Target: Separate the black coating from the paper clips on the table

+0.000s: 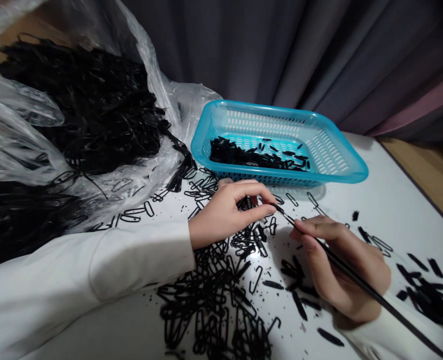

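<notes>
My left hand (234, 210) is above the white table, its thumb and forefinger pinched on a small black piece (277, 208). My right hand (341, 265) holds a long, thin black tool (360, 282) like a pen, and the tool's tip meets the small piece between my hands. Beneath and in front of my left hand lies a heap of black looped pieces (213, 320). Short flat black pieces (294, 270) are scattered beside my right hand. What the fingers of my left hand cover is hidden.
A blue basket (341, 172) holding small black pieces stands behind my hands. At the left, clear plastic bags (161, 100) are filled with black strips (93, 100). Another pile of flat black pieces (429, 297) is at the right of the white table (405, 210). Dark curtains hang behind.
</notes>
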The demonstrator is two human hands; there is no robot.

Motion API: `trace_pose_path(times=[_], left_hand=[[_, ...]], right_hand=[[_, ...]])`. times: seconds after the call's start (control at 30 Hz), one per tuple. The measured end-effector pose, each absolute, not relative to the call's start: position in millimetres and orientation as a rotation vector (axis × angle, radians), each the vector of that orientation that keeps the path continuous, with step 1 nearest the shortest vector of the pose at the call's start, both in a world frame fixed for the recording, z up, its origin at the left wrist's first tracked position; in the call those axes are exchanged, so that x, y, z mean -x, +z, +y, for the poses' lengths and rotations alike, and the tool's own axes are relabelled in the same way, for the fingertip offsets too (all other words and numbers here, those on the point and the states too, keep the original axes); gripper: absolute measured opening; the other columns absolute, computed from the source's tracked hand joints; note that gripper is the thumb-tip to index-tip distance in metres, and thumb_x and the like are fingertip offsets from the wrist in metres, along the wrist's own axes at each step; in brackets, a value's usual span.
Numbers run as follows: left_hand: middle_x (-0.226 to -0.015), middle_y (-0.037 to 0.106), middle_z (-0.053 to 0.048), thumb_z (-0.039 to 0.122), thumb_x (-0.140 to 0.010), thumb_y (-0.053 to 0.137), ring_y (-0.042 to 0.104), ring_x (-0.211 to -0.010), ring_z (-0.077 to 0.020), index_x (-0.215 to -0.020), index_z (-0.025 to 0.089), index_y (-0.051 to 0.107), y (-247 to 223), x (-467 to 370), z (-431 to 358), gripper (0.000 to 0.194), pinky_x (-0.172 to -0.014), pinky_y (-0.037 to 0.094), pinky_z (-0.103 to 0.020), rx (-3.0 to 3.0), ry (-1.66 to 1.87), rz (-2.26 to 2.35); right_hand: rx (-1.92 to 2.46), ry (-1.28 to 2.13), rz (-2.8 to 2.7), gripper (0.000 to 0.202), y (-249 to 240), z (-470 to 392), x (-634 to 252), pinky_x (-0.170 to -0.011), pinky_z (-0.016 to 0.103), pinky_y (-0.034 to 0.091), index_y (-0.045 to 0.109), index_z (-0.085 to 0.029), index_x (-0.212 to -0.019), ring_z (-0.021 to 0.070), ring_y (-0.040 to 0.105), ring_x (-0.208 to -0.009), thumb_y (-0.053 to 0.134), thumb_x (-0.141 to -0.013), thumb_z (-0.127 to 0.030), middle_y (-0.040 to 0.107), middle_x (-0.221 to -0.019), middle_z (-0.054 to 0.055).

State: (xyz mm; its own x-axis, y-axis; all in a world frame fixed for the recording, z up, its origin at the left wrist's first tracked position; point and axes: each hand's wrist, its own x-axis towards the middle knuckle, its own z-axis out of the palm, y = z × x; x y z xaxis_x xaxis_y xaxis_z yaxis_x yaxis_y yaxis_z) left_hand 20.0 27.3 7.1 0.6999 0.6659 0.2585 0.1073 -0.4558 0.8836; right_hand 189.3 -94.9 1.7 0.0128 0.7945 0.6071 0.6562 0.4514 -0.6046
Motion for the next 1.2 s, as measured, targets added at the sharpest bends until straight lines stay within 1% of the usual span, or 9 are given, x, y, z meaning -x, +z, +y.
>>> trace_pose_path(times=[0.17, 0.27, 0.4, 0.57, 0.77, 1.0, 1.1, 1.2], left_hand=[[-0.093, 0.069, -0.002, 0.023, -0.086, 0.064, 0.061, -0.093, -0.0151, -0.086, 0.017, 0.067, 7.0, -20.3, 27.7, 0.007, -0.084, 0.042, -0.030, -1.954, 0.739, 0.582], [-0.093, 0.069, -0.001, 0.023, -0.086, 0.064, 0.061, -0.093, -0.0146, -0.086, 0.017, 0.067, 6.2, -20.5, 28.6, 0.007, -0.083, 0.042, -0.029, -1.945, 0.741, 0.575], [-0.092, 0.068, 0.000, 0.024, -0.086, 0.064, 0.061, -0.091, -0.0139, -0.086, 0.017, 0.067, 6.0, -20.6, 29.1, 0.008, -0.083, 0.042, -0.029, -1.931, 0.744, 0.580], [-0.091, 0.068, -0.001, 0.025, -0.085, 0.064, 0.061, -0.089, -0.0138, -0.085, 0.017, 0.067, 6.0, -19.7, 28.6, 0.009, -0.083, 0.042, -0.030, -1.918, 0.731, 0.564], [-0.090, 0.068, 0.000, 0.026, -0.085, 0.064, 0.060, -0.084, -0.0121, -0.084, 0.017, 0.066, 3.4, -20.2, 29.1, 0.010, -0.082, 0.043, -0.030, -1.893, 0.742, 0.577], [-0.091, 0.068, -0.001, 0.024, -0.085, 0.064, 0.061, -0.092, -0.0146, -0.084, 0.017, 0.066, 6.5, -19.7, 27.4, 0.008, -0.084, 0.043, -0.030, -1.937, 0.748, 0.566], [-0.091, 0.068, -0.001, 0.022, -0.085, 0.064, 0.061, -0.092, -0.0145, -0.084, 0.017, 0.067, 6.9, -19.7, 27.1, 0.006, -0.085, 0.043, -0.031, -1.962, 0.756, 0.568], [-0.090, 0.068, 0.000, 0.020, -0.084, 0.065, 0.061, -0.091, -0.0139, -0.084, 0.017, 0.067, 7.1, -20.0, 27.2, 0.004, -0.086, 0.041, -0.032, -1.991, 0.762, 0.562]], right_hand=[[1.275, 0.210, -1.654, 0.026, 2.8, -95.2, -189.5, -0.060, 0.024, 0.051, 0.065, -0.019, -0.101, 0.0126, 0.063, -0.071, 0.057, -0.082, -0.003, 0.067, -0.085, 0.003], [1.265, 0.225, -1.641, 0.025, 3.4, -93.9, -188.8, -0.060, 0.024, 0.050, 0.065, -0.019, -0.100, 0.0120, 0.063, -0.072, 0.057, -0.083, -0.003, 0.067, -0.086, 0.003], [1.255, 0.279, -1.643, 0.026, 2.0, -93.8, -189.4, -0.065, 0.023, 0.049, 0.064, -0.018, -0.101, 0.0109, 0.062, -0.076, 0.056, -0.083, -0.002, 0.066, -0.087, 0.002], [1.235, 0.264, -1.702, 0.030, -0.8, -96.2, -190.9, -0.069, 0.026, 0.049, 0.063, -0.018, -0.106, 0.0121, 0.062, -0.081, 0.056, -0.082, -0.001, 0.066, -0.093, 0.003], [1.267, 0.179, -1.704, 0.032, -0.2, -94.4, -188.4, -0.071, 0.027, 0.050, 0.062, -0.018, -0.109, 0.0130, 0.063, -0.083, 0.056, -0.082, 0.000, 0.066, -0.092, 0.003], [1.370, 0.091, -1.643, 0.026, -1.1, -94.4, -187.7, -0.068, 0.026, 0.050, 0.063, -0.019, -0.105, 0.0129, 0.064, -0.079, 0.058, -0.083, -0.004, 0.067, -0.092, 0.003], [1.364, 0.058, -1.604, 0.026, -1.3, -93.3, -188.4, -0.068, 0.027, 0.050, 0.063, -0.019, -0.104, 0.0143, 0.064, -0.078, 0.059, -0.083, -0.006, 0.068, -0.090, 0.003], [1.382, 0.083, -1.626, 0.027, 1.1, -90.7, -189.6, -0.071, 0.028, 0.050, 0.061, -0.020, -0.108, 0.0155, 0.063, -0.081, 0.058, -0.084, -0.008, 0.066, -0.092, 0.003]])
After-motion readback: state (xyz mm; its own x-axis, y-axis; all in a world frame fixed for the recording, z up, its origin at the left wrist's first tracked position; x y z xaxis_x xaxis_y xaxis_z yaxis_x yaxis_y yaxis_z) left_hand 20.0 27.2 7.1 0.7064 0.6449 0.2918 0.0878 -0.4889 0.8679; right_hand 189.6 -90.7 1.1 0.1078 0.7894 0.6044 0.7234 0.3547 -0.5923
